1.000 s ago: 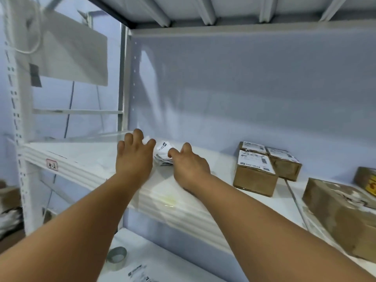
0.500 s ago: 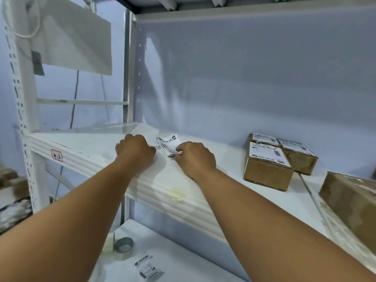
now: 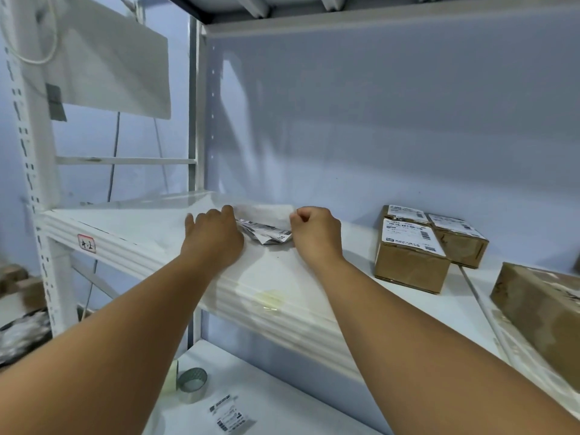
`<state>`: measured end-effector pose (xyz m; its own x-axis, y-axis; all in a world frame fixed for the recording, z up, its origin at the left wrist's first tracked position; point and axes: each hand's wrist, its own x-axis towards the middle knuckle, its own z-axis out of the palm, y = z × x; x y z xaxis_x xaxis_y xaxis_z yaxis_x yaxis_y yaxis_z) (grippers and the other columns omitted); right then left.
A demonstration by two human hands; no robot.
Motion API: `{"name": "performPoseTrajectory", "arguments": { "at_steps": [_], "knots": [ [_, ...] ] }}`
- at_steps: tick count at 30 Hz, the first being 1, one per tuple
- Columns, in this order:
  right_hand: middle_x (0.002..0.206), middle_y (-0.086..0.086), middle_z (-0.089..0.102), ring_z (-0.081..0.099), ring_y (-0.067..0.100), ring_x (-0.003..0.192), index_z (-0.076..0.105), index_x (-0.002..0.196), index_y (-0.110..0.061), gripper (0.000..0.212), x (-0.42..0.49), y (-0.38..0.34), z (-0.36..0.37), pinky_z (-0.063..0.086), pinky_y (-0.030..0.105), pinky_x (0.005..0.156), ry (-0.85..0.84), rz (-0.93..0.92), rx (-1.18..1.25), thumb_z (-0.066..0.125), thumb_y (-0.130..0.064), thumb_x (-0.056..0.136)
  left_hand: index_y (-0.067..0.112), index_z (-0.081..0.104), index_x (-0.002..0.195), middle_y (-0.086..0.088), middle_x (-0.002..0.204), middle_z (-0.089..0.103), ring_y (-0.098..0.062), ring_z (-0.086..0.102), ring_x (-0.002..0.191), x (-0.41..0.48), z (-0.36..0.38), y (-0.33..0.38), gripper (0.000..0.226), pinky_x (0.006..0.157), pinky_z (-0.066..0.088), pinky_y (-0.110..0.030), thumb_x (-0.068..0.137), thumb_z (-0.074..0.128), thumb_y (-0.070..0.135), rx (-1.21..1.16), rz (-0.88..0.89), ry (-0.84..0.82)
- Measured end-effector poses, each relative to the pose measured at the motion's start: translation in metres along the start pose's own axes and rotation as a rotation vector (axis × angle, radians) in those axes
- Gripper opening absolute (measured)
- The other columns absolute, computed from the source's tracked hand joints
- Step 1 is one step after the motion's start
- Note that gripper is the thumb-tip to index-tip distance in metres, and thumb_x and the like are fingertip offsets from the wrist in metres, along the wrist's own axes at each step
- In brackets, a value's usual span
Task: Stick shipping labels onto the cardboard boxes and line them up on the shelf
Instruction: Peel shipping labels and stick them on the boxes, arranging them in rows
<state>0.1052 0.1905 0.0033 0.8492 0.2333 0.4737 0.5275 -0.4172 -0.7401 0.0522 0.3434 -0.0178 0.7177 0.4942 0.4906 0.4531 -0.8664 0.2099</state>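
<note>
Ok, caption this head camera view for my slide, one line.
On the white shelf, the left hand and right hand handle crumpled shipping labels beside two labelled cardboard boxes.

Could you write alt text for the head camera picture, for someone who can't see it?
A person's left hand and right hand work at a crumpled pile of shipping labels on a white shelf. Two labelled cardboard boxes sit side by side to the right, a larger box beyond.

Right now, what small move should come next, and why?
Probably lift one label free of the pile: the left hand holds the loose labels on the shelf while the right hand appears to pinch a white sheet at their edge.
</note>
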Motion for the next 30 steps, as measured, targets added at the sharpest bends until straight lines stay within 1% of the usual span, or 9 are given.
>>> {"name": "performPoseTrajectory", "arguments": {
  "at_steps": [5, 9, 12, 14, 16, 18, 21, 25, 30],
  "knots": [
    [0.068, 0.019, 0.059, 0.048, 0.031, 0.067, 0.057, 0.069, 0.001, 0.032, -0.003, -0.005, -0.003, 0.031, 0.029, 0.056, 0.029, 0.017, 0.148, 0.053, -0.022, 0.092, 0.008, 0.049, 0.126, -0.013, 0.121, 0.055, -0.033, 0.045, 0.119, -0.003, 0.0, 0.001, 0.037, 0.113, 0.011, -0.047, 0.09, 0.047, 0.013, -0.007, 0.112, 0.235],
    [0.077, 0.017, 0.066, 0.056, 0.032, 0.077, 0.064, 0.077, 0.002, 0.03, -0.011, -0.01, -0.011, 0.032, 0.026, 0.058, 0.116, -0.046, 0.187, 0.056, -0.023, 0.091, 0.001, 0.062, 0.11, -0.02, 0.1, 0.062, -0.041, 0.056, 0.09, -0.004, -0.006, 0.001, 0.032, 0.085, 0.042, -0.045, 0.082, 0.046, 0.001, -0.152, 0.22, 0.431],
    [0.07, 0.012, 0.065, 0.056, 0.024, 0.067, 0.063, 0.074, 0.003, 0.048, -0.019, -0.019, -0.024, 0.042, 0.03, 0.064, 0.131, 0.007, 0.249, 0.058, -0.043, 0.089, 0.009, 0.062, 0.104, -0.012, 0.095, 0.064, -0.032, 0.06, 0.089, -0.022, -0.021, 0.014, 0.023, 0.077, 0.045, -0.038, 0.096, 0.042, 0.016, -0.475, 0.149, 0.313],
    [0.075, 0.013, 0.069, 0.063, 0.025, 0.073, 0.065, 0.076, 0.003, 0.059, -0.026, -0.024, -0.036, 0.048, 0.033, 0.073, 0.134, 0.063, 0.296, 0.053, -0.053, 0.089, 0.011, 0.062, 0.093, -0.009, 0.088, 0.068, -0.026, 0.066, 0.082, -0.035, -0.035, 0.032, 0.035, 0.074, 0.049, -0.031, 0.098, 0.04, 0.037, -0.947, -0.048, 0.096],
    [0.072, 0.008, 0.068, 0.059, 0.022, 0.069, 0.065, 0.075, -0.001, 0.045, -0.035, -0.026, -0.051, 0.045, 0.032, 0.069, 0.138, 0.048, 0.278, 0.057, -0.042, 0.09, 0.007, 0.062, 0.086, -0.013, 0.086, 0.069, -0.024, 0.067, 0.077, -0.049, -0.054, 0.054, 0.047, 0.07, 0.055, -0.03, 0.097, 0.04, 0.047, -1.479, -0.293, -0.034],
    [0.079, 0.001, 0.065, 0.054, 0.015, 0.07, 0.063, 0.077, -0.014, 0.011, -0.045, -0.027, -0.071, 0.039, 0.024, 0.064, 0.146, -0.012, 0.211, 0.06, -0.017, 0.087, 0.002, 0.06, 0.082, -0.017, 0.084, 0.066, -0.021, 0.067, 0.068, -0.064, -0.07, 0.073, 0.033, 0.057, 0.056, -0.025, 0.098, 0.048, 0.029, -1.741, -0.41, -0.051],
    [0.108, 0.006, 0.057, 0.05, 0.01, 0.08, 0.062, 0.091, -0.022, 0.031, -0.063, -0.027, -0.107, 0.033, 0.015, 0.068, 0.149, -0.09, 0.122, 0.049, 0.005, 0.083, -0.002, 0.055, 0.075, -0.02, 0.084, 0.062, -0.022, 0.065, 0.056, -0.09, -0.094, 0.097, 0.019, 0.047, 0.054, -0.024, 0.091, 0.045, -0.006, -1.882, -0.456, -0.098],
    [0.122, 0.001, 0.04, 0.052, 0.01, 0.087, 0.056, 0.115, -0.024, 0.042, -0.082, -0.031, -0.155, 0.043, 0.01, 0.072, 0.282, -0.035, 0.131, 0.049, 0.006, 0.086, 0.004, 0.056, 0.081, -0.019, 0.101, 0.063, -0.026, 0.063, 0.077, -0.111, -0.111, 0.127, 0.017, 0.066, 0.058, -0.024, 0.089, 0.049, -0.009, -1.871, -0.411, -0.172],
    [0.102, -0.001, 0.065, 0.064, 0.016, 0.081, 0.054, 0.101, -0.022, 0.02, -0.098, -0.027, -0.214, 0.049, 0.023, 0.058, 0.465, 0.196, 0.422, 0.055, -0.005, 0.09, 0.005, 0.053, 0.113, -0.01, 0.101, 0.065, -0.021, 0.065, 0.08, -0.143, -0.129, 0.167, 0.027, 0.063, 0.055, -0.026, 0.089, 0.052, -0.006, -1.779, -0.287, -0.231]
  ]
}}
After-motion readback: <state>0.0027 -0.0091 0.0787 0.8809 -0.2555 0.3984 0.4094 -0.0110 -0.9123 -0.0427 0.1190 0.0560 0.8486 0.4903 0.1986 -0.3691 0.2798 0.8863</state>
